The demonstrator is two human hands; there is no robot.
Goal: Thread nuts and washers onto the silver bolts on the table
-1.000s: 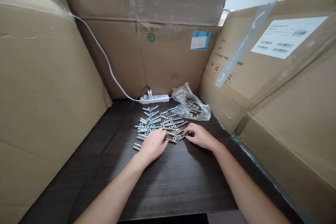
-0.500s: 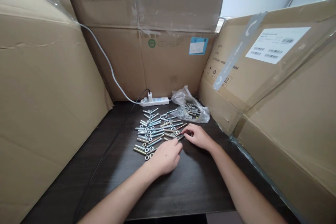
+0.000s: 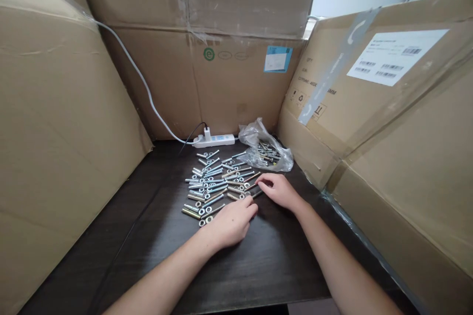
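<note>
Rows of metal bolts, sleeves, nuts and washers lie on a dark table, among them a long bolt [image 3: 213, 211] and a brass-coloured sleeve [image 3: 191, 212]. My left hand [image 3: 234, 219] rests at the lower right of these rows, its fingers curled together; what their tips hold is hidden. Close beside it, my right hand [image 3: 279, 191] bends thumb and forefinger together at the end of a dark bolt [image 3: 256, 194], which lies between the two hands. A washer [image 3: 247, 185] is just left of the right fingertips.
Behind the rows lies an open clear plastic bag [image 3: 284, 160] of mixed hardware. A white power strip [image 3: 214, 141] with a plug and cable stands at the back. Large cardboard boxes wall in the left [image 3: 66, 123], back [image 3: 236, 93] and right [image 3: 399, 133].
The view has shifted slightly, so the boxes and hardware appear a little further left. Both hands stay almost in place, with only slight finger movement.
</note>
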